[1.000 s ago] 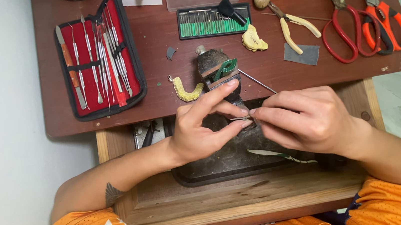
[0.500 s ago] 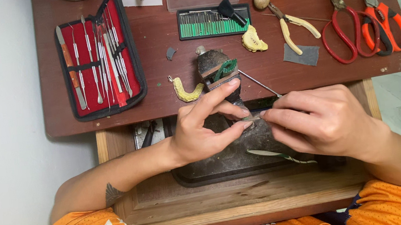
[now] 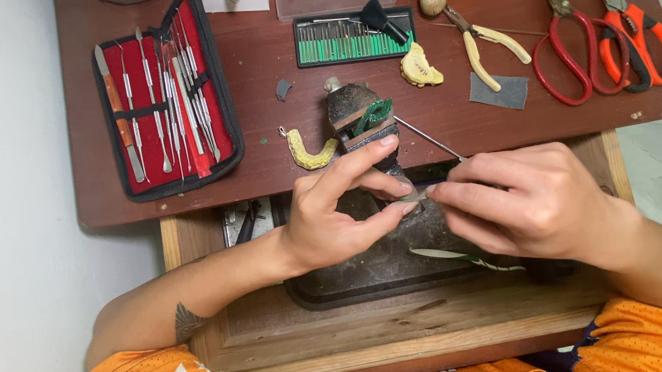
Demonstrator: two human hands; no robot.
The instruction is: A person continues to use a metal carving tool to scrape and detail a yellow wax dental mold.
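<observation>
The left hand and the right hand meet over a dark tray. Both hands pinch a small grey piece between their fingertips. A thin metal tool pokes out of the right hand toward 11 o'clock. Just past them, at 12 o'clock, a small vise sits on the table. A yellow mold lies beside it. At 10 o'clock lies an open red tool case. Red pliers lie at 2 o'clock.
</observation>
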